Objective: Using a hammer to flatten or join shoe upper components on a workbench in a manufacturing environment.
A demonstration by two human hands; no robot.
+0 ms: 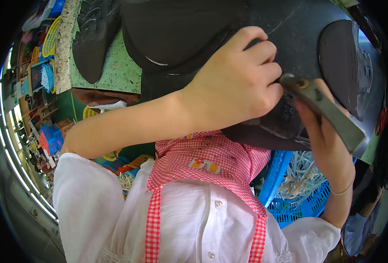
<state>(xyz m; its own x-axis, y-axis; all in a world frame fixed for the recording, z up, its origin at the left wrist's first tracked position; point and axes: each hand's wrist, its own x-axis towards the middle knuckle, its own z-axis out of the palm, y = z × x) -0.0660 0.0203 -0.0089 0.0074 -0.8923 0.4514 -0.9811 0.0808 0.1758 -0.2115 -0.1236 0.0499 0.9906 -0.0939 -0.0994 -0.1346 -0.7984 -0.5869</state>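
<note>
My left hand [242, 79] is closed, its fingers curled down beside a large dark curved leather-like piece [172, 35]. What its fingertips pinch, if anything, is hidden. Just to the right, my right hand [321, 118] is wrapped round a hammer; its grey metal hammer head [334, 111] lies across the front of that hand, and most of the handle is hidden. The rounded end of the head is close to my left knuckles. Under both hands is a dark work surface [290, 44]. Below them sits another dark piece [281, 120], partly covered.
A dark shoe-upper-like piece [95, 48] lies on a green board [119, 65] at the left. Another dark curved piece [345, 65] is at the right. A blue plastic basket [277, 175] with pale strips [299, 175] stands below the table edge. Red-handled scissors [381, 122] hang far right.
</note>
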